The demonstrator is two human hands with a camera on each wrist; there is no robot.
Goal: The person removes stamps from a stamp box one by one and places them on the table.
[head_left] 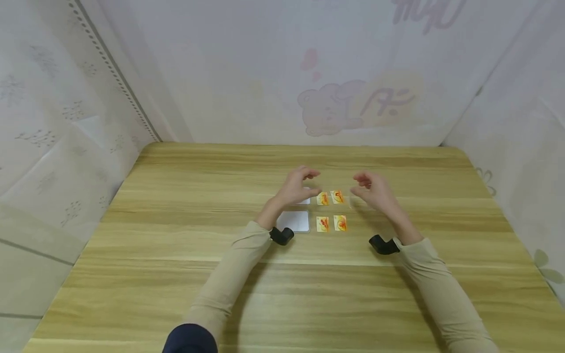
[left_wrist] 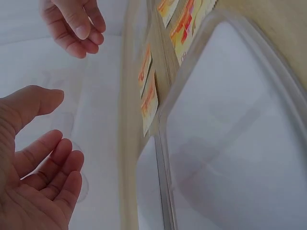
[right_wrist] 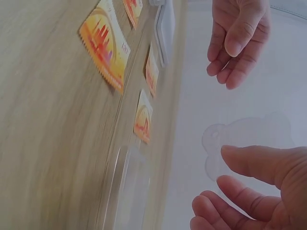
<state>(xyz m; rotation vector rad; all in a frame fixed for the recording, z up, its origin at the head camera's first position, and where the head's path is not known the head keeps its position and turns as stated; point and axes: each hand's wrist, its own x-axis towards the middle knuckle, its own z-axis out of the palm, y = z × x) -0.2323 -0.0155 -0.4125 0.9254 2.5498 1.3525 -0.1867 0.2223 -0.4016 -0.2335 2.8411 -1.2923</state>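
Several orange-and-yellow postage stamps with perforated edges lie in two rows on the table, among them a near stamp (head_left: pixel 322 224) and a far stamp (head_left: pixel 337 197). Left of them sits a flat white rectangular pad in a clear case (head_left: pixel 294 221); a second white one (head_left: pixel 305 201) behind it is partly covered by my left hand (head_left: pixel 295 187). That hand hovers with thumb and loosely bent fingers apart, holding nothing. Facing it across the stamps, my right hand (head_left: pixel 374 192) is likewise raised and holds nothing. Below the right hand lies a clear plastic case (right_wrist: pixel 127 191).
The wood-grain table (head_left: pixel 176 274) reaches back to a pale printed curtain (head_left: pixel 247 73), with more fabric at both sides. Black wrist cameras, a left one (head_left: pixel 282 236) and a right one (head_left: pixel 383 245), jut inward from the sleeves above the table.
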